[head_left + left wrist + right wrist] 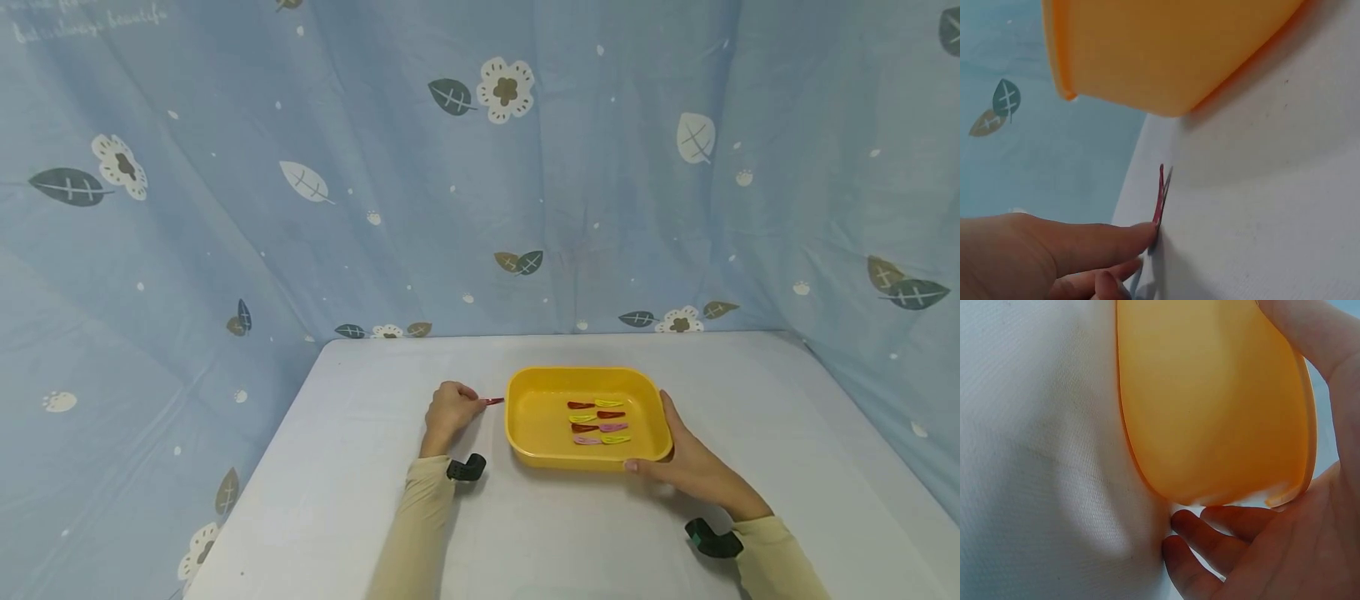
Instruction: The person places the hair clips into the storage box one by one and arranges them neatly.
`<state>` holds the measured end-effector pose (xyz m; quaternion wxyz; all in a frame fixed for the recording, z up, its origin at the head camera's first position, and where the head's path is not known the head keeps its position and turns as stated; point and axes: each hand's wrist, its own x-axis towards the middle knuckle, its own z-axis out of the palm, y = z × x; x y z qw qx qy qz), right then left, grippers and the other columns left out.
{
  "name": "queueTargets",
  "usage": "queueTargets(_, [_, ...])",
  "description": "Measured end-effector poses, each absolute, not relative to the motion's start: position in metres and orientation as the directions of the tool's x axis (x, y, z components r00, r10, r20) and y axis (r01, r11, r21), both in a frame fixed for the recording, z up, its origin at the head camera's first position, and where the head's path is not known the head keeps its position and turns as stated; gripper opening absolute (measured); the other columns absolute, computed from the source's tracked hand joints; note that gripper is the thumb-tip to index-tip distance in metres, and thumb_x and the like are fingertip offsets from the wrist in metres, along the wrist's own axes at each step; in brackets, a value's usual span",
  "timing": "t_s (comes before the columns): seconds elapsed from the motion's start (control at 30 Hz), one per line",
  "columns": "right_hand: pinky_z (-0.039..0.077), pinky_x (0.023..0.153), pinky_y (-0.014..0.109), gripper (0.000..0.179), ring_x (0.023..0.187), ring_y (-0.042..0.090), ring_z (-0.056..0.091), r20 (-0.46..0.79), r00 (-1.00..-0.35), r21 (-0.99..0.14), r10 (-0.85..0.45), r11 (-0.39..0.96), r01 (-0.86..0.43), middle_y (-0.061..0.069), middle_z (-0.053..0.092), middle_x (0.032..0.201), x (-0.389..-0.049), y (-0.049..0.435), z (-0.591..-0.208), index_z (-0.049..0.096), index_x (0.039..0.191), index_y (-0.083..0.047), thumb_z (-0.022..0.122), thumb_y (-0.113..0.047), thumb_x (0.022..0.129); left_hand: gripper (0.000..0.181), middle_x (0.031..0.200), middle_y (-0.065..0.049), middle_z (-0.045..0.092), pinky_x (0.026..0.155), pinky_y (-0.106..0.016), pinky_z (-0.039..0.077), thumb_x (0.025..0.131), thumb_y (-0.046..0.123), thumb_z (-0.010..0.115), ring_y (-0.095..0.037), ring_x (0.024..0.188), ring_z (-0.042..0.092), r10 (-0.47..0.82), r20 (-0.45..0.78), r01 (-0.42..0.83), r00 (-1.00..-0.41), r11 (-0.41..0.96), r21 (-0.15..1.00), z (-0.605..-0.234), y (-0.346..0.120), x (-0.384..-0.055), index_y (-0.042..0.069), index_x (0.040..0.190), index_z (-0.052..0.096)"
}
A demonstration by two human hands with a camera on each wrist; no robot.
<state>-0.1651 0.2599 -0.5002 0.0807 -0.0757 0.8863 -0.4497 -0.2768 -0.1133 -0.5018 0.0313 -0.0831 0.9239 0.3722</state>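
My left hand (452,410), left of the yellow tray (536,457), pinches a red snap hair clip (1159,200) between thumb and fingers. In the left wrist view the clip's two arms stand apart at the tip, which points toward the tray wall (1147,56). My right hand (693,462) grips the tray's near right corner, thumb along the front rim and fingers on the right side. Inside the tray lie several hair clips in two columns, among them a dark red clip (585,428), a yellow clip (609,403) and a pink clip (613,427).
The tray stands on a white-covered table (570,533). Behind and beside the table hangs a blue curtain (405,167) with leaf and flower prints. Each wrist carries a small black camera, such as the left one (467,468).
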Motion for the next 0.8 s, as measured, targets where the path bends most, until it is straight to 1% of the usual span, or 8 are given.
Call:
queueTargets(0.07, [0.028,0.115,0.072,0.134,0.151,0.051,0.029,-0.072,-0.975,-0.810,-0.209,0.583,-0.065,0.029,0.011,0.170,-0.165,0.260,-0.500,-0.021,0.163,-0.011,0.083,-0.043,0.085,0.017,0.088,-0.004,0.076,0.068,-0.032,0.046,0.084,0.024,0.083,-0.020,0.078,0.065,-0.120,-0.115,-0.166,-0.986,0.718,0.676,-0.502,-0.112,-0.276,0.010,0.091,0.077])
queueTargets(0.23, [0.030,0.115,0.072,0.133,0.149,0.049,0.034,-0.063,-0.973,-0.818,-0.221,0.571,-0.077,0.029,0.014,0.170,-0.165,0.261,-0.501,-0.022,0.163,-0.014,0.083,-0.040,0.086,0.012,0.081,-0.002,0.074,0.063,-0.029,0.042,0.085,0.022,0.083,-0.018,0.071,0.063,-0.113,-0.105,-0.154,-0.988,0.738,0.657,-0.502,-0.109,-0.275,0.011,0.087,0.078])
queueTargets(0.37, [0.028,0.115,0.073,0.134,0.151,0.050,0.030,-0.067,-0.973,-0.819,-0.219,0.569,-0.072,0.029,0.012,0.170,-0.165,0.261,-0.501,-0.024,0.162,-0.015,0.083,-0.040,0.085,0.011,0.079,-0.002,0.073,0.062,-0.029,0.041,0.086,0.021,0.082,-0.017,0.070,0.061,-0.105,-0.114,-0.155,-0.988,0.745,0.649,-0.502,-0.110,-0.275,0.010,0.087,0.078])
queueTargets(0.47, [0.027,0.115,0.073,0.134,0.151,0.051,0.028,-0.066,-0.974,-0.820,-0.219,0.568,-0.072,0.029,0.011,0.170,-0.165,0.261,-0.501,-0.024,0.162,-0.016,0.083,-0.040,0.085,0.012,0.080,-0.003,0.071,0.062,-0.028,0.042,0.088,0.021,0.080,-0.017,0.070,0.060,-0.080,-0.127,-0.144,-0.989,0.745,0.651,-0.501,-0.112,-0.275,0.009,0.089,0.078])
queueTargets(0.67, [0.030,0.115,0.071,0.133,0.149,0.049,0.033,-0.056,-0.974,-0.819,-0.221,0.567,-0.082,0.029,0.014,0.170,-0.165,0.260,-0.500,-0.022,0.163,-0.014,0.083,-0.040,0.085,0.018,0.083,-0.005,0.071,0.063,-0.027,0.044,0.094,0.023,0.073,-0.017,0.072,0.058,-0.010,-0.159,-0.117,-0.987,0.722,0.682,-0.498,-0.119,-0.275,0.005,0.094,0.077])
queueTargets(0.8, [0.030,0.115,0.071,0.133,0.149,0.049,0.034,-0.054,-0.973,-0.820,-0.223,0.566,-0.084,0.029,0.014,0.169,-0.164,0.260,-0.499,-0.022,0.163,-0.014,0.083,-0.040,0.086,0.022,0.084,-0.006,0.070,0.065,-0.026,0.045,0.096,0.026,0.071,-0.017,0.074,0.057,0.013,-0.185,-0.125,-0.983,0.689,0.714,-0.497,-0.123,-0.276,0.004,0.099,0.077])
